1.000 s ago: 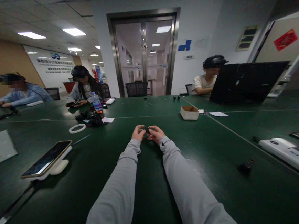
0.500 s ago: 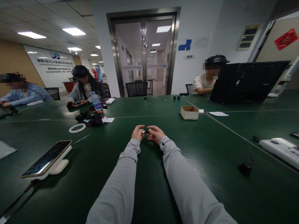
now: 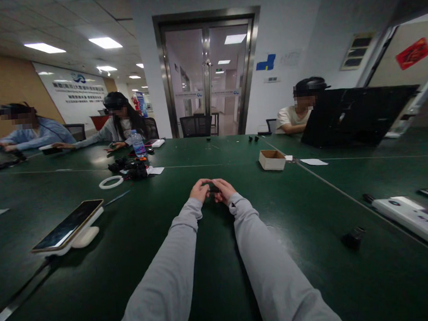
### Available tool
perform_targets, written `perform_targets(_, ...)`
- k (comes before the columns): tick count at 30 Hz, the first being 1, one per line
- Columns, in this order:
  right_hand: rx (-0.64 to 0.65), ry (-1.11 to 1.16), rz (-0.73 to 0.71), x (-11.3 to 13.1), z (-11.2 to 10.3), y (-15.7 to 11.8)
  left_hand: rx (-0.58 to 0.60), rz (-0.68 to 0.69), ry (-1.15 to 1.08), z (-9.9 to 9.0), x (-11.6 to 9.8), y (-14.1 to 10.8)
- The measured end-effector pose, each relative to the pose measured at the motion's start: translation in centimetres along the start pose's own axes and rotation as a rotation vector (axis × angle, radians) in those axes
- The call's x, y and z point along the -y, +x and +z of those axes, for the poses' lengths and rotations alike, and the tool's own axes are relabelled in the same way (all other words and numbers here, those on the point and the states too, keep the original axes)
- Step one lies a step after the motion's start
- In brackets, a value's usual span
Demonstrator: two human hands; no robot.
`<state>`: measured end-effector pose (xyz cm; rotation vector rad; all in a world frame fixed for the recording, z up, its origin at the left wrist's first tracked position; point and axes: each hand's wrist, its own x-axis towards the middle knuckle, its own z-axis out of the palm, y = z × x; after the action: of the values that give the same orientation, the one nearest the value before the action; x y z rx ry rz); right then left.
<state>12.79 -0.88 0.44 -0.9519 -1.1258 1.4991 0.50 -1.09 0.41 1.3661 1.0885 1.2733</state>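
Note:
My left hand [image 3: 200, 191] and my right hand [image 3: 223, 191] meet above the green table [image 3: 221, 259], in the middle of the view. Between their fingers is a small dark object [image 3: 212, 187], too small and too covered to name. Both hands are closed on it, thumbs and fingertips around its two ends. Grey sleeves cover both forearms. Nearest to the hands, at the left, lies a thin blue stick-like tool [image 3: 117, 197].
At the left, a phone [image 3: 69, 224] rests on a stand, beside a white ring [image 3: 111, 182] and a bottle [image 3: 137, 144]. A small box [image 3: 272, 160] stands right of centre. Further right are a dark piece [image 3: 354, 237], a white device [image 3: 415, 221] and a monitor [image 3: 359, 117]. Several co-workers sit beyond.
My fingers have drawn closer together over the small dark object, and its shiny end no longer shows. At the far left, a co-worker has stretched an arm out sideways to a white item.

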Motion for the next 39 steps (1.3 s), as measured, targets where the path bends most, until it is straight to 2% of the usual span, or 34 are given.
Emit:
perform_targets(4,0.029,0.008,-0.029,-0.05,-0.09,0.06,0.016,0.046,0.002,0.02,0.37,0.12)
perform_targets(9,-0.009,-0.037,0.045,-0.11,-0.18,0.19,-0.025,0.056,-0.003,-0.11,0.35,0.18)
perform_targets(14,0.036,0.021,-0.006,-0.11,-0.19,0.16,-0.053,0.054,0.002,-0.18,0.1,0.05)
perform_targets(18,0.005,-0.016,0.064,0.09,0.02,0.01,-0.067,0.055,0.001,-0.24,-0.01,0.01)
perform_targets(22,0.041,0.021,0.009,0.17,0.16,0.03,-0.066,0.054,0.012,-0.26,-0.18,-0.09)
perform_targets(27,0.022,-0.038,0.058,0.03,0.22,0.27,-0.076,0.059,0.028,-0.29,-0.12,-0.1)
perform_targets(33,0.066,-0.005,0.02,0.18,0.29,0.18,-0.063,0.083,0.012,-0.28,0.55,0.32)
perform_targets(39,0.037,-0.046,0.01,0.18,0.36,0.24,-0.05,0.09,0.027,-0.31,0.4,0.23)
